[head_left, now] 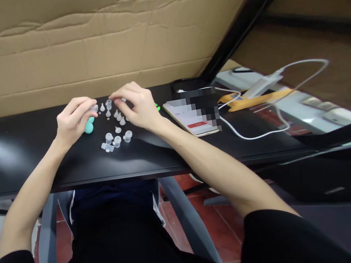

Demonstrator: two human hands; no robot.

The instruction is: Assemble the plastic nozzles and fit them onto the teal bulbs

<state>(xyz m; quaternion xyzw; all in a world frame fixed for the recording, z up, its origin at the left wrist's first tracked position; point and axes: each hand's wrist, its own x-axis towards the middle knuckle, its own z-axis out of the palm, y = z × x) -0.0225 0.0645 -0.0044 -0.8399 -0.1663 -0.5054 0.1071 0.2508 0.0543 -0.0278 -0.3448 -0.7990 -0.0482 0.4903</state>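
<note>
Over the back of the black desk (24,152), my left hand (72,120) pinches a small clear plastic cap (94,108) between thumb and fingertips. Just below that hand lies a teal rounded piece (88,127). My right hand (137,106) is closed in a loose pinch, its fingertips at another small clear plastic piece (109,103); part of the grip is hidden. Between the hands are several whitish teardrop-shaped pieces (121,121), one (118,130) lying nearer to me. Closer still sit several clear caps (117,141), with a flatter clear piece (107,147) at their left.
Right of my right hand lies a phone (187,120), its screen partly pixelated. A white cable (247,138) loops beyond it, near a yellow-orange item (241,101). Something bright green (158,107) shows beside my right wrist. A cardboard panel (81,53) stands along the desk's back edge.
</note>
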